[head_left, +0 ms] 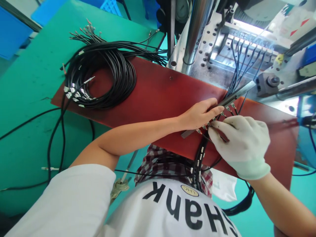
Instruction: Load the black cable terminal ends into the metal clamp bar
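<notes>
The bare left hand is clenched around a narrow grey metal bar, with its fingers lying across the bar. The bar's long axis runs diagonally, its lower end pointing back toward the person's body and its upper end pointing toward the machine. It sits just above a flat reddish-brown board, near that board's edge. A row of small silver metal terminals lines the bar, with thin dark wires trailing from them.

The right hand, in a pale knit glove, is just beside the left hand, its fingertips pinched closed on the terminals and wires at the bar. A bundle of black cables hangs down below the gloved hand.

Farther along the board lies a large coil of thin black cable, with a cluster of silver-tipped ends at its lower left and loose wire ends fanning out at the top. The board rests on a green counter.

Beyond the bar, thin blue wires run into a perforated steel machine plate beside a polished steel column. Blue plastic crates stand past the counter's far corner. A red-and-white checked cloth shows just below the board, against the person's white T-shirt.
</notes>
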A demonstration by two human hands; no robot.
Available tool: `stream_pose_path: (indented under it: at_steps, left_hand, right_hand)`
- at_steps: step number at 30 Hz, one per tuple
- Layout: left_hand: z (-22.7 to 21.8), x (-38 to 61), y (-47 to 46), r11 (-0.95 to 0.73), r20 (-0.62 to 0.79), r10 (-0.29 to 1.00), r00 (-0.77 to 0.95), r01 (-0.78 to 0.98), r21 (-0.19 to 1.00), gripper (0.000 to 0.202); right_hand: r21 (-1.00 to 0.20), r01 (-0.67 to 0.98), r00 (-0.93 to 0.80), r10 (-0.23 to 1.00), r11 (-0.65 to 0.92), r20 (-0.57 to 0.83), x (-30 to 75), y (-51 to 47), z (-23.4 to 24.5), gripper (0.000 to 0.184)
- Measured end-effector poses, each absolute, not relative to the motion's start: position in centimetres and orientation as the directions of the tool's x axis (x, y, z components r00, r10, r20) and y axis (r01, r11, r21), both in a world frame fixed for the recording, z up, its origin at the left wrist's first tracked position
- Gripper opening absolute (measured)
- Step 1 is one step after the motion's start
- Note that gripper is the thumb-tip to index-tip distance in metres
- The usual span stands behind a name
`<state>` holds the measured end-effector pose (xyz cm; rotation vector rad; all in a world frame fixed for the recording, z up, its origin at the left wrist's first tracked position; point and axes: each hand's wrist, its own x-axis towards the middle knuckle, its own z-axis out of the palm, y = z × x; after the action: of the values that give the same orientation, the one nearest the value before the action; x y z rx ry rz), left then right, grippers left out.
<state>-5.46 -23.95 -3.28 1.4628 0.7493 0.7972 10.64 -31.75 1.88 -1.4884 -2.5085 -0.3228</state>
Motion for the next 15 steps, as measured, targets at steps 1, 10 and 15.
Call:
stream_pose_path:
  at_steps: [1,10,15]
  left_hand:
    - [-3.28,-5.47,-23.98,-0.041,0.042,0.832,0.552,-0.015,0.999,0.051]
    - [-3.27,-5.44,-23.93,-0.058,0.040,0.834,0.550,0.016,0.998,0.047]
    - [-3.17,-5.45,-23.97,-0.023,0.007,0.829,0.560,0.022,0.999,0.042]
  right_hand:
    - [0.075,0.880,-0.470,0.836,0.469,0.284,10.59,-31.60,1.82,0.017]
    - [0.106,0.851,-0.518,0.788,0.514,0.333,10.75,-31.23,1.42,0.011]
    - [0.116,0.849,-0.522,0.787,0.515,0.327,10.47,-31.85,2.06,0.016]
